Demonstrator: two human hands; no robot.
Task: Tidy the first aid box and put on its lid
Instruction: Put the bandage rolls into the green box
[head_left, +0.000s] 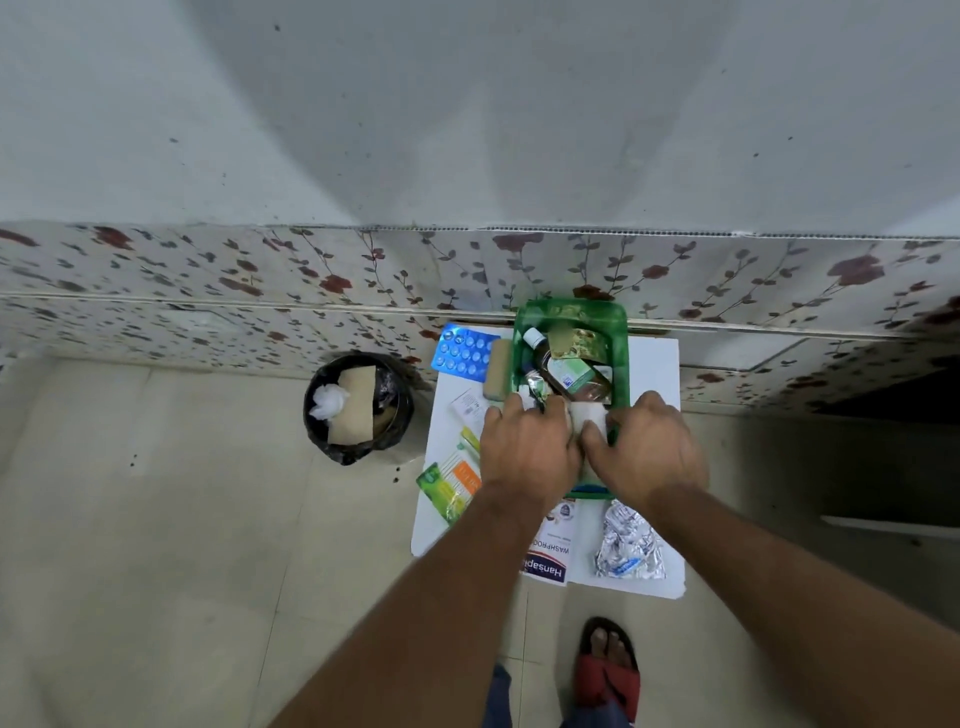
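Observation:
A green first aid box (621, 332) stands open on a small white table (654, 364) against the wall. Inside lie a brown bottle (571, 375) with a white cap and a gold packet (581, 344). My left hand (527, 447) and my right hand (649, 447) both reach into the box's near end, closed together on a white roll (589, 415) of bandage or cotton. The near rim of the box is hidden under my hands. No lid can be picked out.
On the table beside the box lie a blue blister pack (464, 356), a beige bandage roll (500, 370), green and orange packets (452, 483), a Hansaplast packet (553, 556) and crumpled foil strips (628, 545). A black bin (358, 408) stands left on the floor.

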